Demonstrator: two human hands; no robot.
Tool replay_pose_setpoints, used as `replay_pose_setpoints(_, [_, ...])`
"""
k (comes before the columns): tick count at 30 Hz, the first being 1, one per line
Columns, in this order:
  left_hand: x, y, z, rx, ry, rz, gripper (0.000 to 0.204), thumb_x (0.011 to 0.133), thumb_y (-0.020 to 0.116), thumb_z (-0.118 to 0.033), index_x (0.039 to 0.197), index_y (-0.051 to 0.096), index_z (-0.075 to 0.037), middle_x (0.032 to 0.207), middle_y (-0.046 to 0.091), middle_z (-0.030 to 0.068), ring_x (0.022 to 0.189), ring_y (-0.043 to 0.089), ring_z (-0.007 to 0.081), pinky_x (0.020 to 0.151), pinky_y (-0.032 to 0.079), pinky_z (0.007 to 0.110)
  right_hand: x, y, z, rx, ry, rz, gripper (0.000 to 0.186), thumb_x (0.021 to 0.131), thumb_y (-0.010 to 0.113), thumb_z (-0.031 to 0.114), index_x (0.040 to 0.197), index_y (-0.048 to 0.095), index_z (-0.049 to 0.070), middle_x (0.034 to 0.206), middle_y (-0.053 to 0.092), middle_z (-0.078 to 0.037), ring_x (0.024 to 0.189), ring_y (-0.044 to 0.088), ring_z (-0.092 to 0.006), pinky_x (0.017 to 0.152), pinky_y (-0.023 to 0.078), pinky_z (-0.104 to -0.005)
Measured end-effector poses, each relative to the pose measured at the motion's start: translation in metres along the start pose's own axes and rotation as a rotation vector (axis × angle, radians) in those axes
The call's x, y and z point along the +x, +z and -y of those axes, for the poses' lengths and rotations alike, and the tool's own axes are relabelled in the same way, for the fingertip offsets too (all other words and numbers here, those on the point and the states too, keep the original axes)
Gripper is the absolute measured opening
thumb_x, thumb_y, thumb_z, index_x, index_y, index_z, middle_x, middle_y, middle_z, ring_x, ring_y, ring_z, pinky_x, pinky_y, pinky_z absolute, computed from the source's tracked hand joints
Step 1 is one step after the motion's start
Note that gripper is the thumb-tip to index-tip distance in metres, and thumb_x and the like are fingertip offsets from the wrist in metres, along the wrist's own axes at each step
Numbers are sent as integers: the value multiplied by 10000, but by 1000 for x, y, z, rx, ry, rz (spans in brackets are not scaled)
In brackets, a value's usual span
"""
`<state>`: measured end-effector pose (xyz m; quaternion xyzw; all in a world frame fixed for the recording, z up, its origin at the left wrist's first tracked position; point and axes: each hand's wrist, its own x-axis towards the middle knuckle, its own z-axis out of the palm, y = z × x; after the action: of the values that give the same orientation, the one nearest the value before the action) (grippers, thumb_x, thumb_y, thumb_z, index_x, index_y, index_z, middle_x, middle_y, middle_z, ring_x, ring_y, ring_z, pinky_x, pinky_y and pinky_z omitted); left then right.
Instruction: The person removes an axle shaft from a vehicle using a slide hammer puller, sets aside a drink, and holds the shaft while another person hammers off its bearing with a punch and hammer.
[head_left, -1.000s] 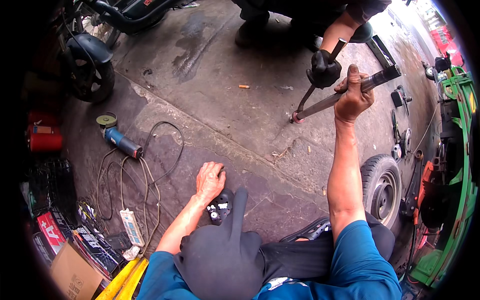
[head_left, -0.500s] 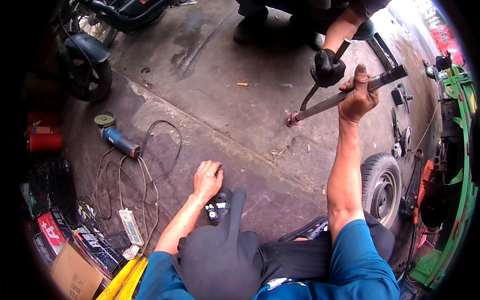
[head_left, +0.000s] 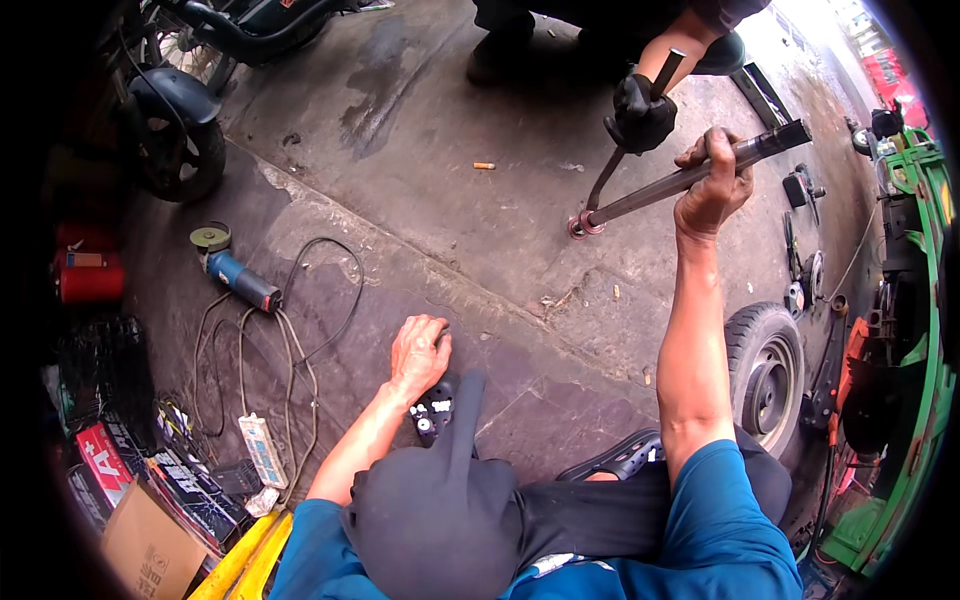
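Observation:
My right hand [head_left: 712,185] is wrapped round a long metal shaft [head_left: 650,192], toward its dark ridged upper end, thumb lying along it. The shaft slants down to the left, and its reddish ringed joint end [head_left: 583,224] is low over the concrete. Opposite me, a co-worker's black-gloved hand [head_left: 642,115] grips a bent metal bar [head_left: 603,180], whose lower tip meets the shaft beside that joint. My left hand [head_left: 420,352] hangs loosely above my black clog [head_left: 433,412], fingers slightly bent and holding nothing; part of its palm side is hidden.
At left lie a blue angle grinder [head_left: 240,280] with trailing cords and a power strip [head_left: 262,452]. A motorbike wheel [head_left: 185,160] stands beyond. A tyred wheel [head_left: 765,375] is by my right knee, near a green metal frame [head_left: 935,300]. A cardboard box [head_left: 150,545] sits lower left.
The co-worker's gloved hand and bar have shifted left and slightly up. My right hand and the shaft have moved a little, with the joint end slightly left and up. My left hand barely moves.

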<state>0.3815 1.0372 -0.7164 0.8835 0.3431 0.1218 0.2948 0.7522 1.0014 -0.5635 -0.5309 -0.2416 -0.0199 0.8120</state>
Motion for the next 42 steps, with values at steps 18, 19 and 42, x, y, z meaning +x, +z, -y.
replay_pose_setpoints(18, [-4,-1,2,-10,-38,12,196,757,618,-99,937,613,-23,915,605,134,893,561,334,812,454,402,-2,2,-7,-38,57,141,204,849,632,126,723,484,63,528,431,-20,414,449,-115,410,413,-249])
replay_pose_setpoints(19, [-4,0,2,-13,-38,12,197,757,618,-99,938,613,-22,916,606,134,896,561,334,813,454,402,-2,1,-7,-14,68,124,203,840,634,117,720,480,63,524,427,-20,411,442,-112,408,413,-250])
replay_pose_setpoints(42, [-6,-2,2,-1,-61,30,198,756,617,-102,940,611,-30,911,599,129,898,558,331,820,449,403,-10,-3,-7,-5,6,57,193,816,645,101,720,488,44,513,424,-21,407,439,-116,405,408,-255])
